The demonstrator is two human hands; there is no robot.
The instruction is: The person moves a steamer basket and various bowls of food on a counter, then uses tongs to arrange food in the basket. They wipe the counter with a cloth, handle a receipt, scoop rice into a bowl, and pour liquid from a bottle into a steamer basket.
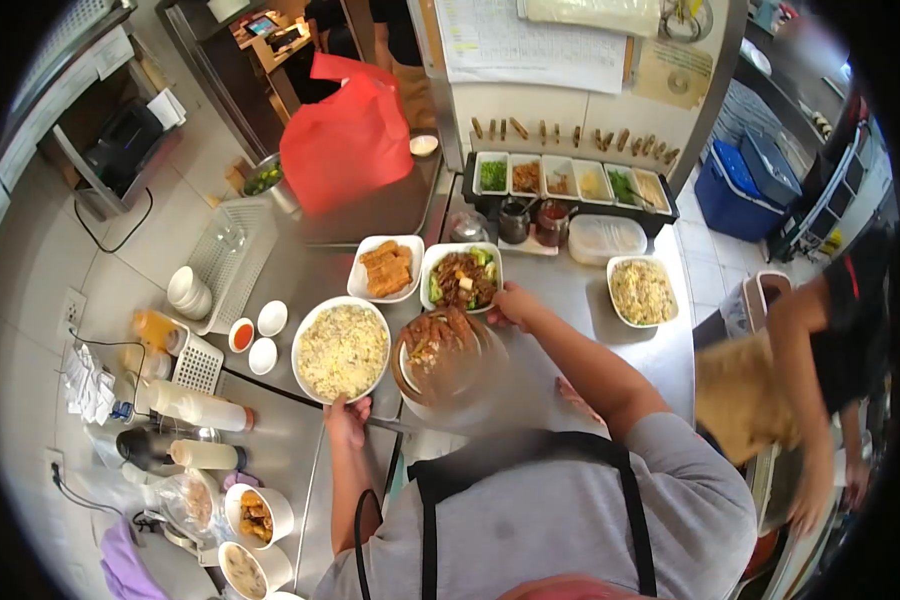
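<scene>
My left hand (348,420) grips the near rim of a round white bowl of fried rice (343,350). With its fingers closed at the lower right corner, my right hand (511,304) holds a square white dish of meat and broccoli (462,279). Just left of that dish is a square dish of fried golden pieces (386,269). Between my hands, a round bowl of brown meat (438,352) is partly blurred. Farther right stands a square bowl of fried rice (642,292).
A garnish rack (572,188) and dark sauce pots (515,220) line the back. A red bag (345,140) stands at the back left. Bottles (206,408) and small white cups (272,318) are on the left. At the right is another person (805,370).
</scene>
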